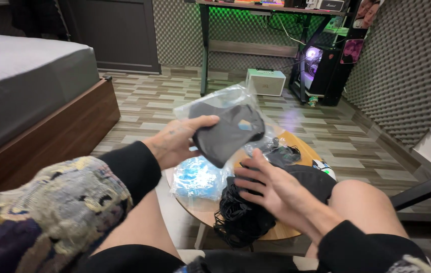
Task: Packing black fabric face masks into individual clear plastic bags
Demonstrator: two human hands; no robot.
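Bagged dark cloth in left hand grip, above round table edge

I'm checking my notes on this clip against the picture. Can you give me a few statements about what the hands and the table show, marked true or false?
1. The left hand holds a clear plastic bag with dark fabric inside. True.
2. The right hand grips a pair of scissors. False: it is open, fingers spread, over a pile of black masks.
3. A pack of blue masks lies on the round wooden table. True.
4. The table is square and made of glass. False: it is round and wooden.
5. The held bag rests flat on the table. False: it is lifted above it.
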